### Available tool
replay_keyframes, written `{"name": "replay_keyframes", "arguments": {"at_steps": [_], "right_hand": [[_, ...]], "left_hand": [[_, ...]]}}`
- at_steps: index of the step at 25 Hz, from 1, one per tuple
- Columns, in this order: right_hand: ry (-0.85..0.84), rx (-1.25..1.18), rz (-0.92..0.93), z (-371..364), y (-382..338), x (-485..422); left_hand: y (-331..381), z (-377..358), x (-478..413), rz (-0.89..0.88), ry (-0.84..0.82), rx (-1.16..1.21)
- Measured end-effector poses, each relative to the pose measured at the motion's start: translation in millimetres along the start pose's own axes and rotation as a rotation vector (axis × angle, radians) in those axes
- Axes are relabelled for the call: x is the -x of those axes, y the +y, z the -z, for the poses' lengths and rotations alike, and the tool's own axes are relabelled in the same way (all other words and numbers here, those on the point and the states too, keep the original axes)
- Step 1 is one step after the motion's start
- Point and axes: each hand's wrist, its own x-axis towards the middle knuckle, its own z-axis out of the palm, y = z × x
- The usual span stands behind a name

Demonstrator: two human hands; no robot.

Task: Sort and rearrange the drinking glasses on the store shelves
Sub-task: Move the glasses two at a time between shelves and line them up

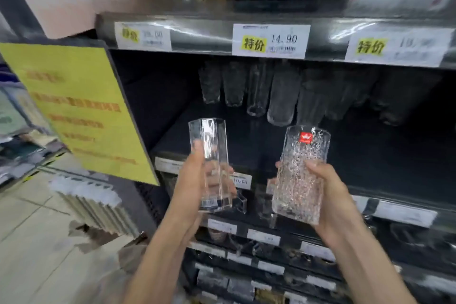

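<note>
1. Left hand [195,185] wraps the lower half of a smooth, faceted glass [209,136], held upright in the air just in front of the shelf's front edge.
2. Right hand [333,195] grips the rough-textured glass [301,168] at mid-body, tilted slightly, also off the shelf.
3. Both look rigid and brittle. The smooth one is likely slippery, the textured one grippier and probably heavier.
4. Hold them round the body, not the rim.
5. The shelf [370,155] has a row of glasses [281,99] along its back edge.
</note>
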Motion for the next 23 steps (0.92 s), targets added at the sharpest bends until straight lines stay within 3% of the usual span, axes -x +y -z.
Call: {"name": "replay_keyframes", "arguments": {"at_steps": [7, 14, 23], "right_hand": [[0.184, -0.066, 0.112, -30, 13, 27], [0.349, -0.018, 0.19, -14, 11, 49], [0.535, 0.035, 0.193, 36, -31, 45]], "left_hand": [[-5, 22, -36, 0.095, -0.243, 0.047], [-20, 2, -40, 0.141, -0.428, 0.134], [-23, -62, -52, 0.145, -0.406, 0.088]]}}
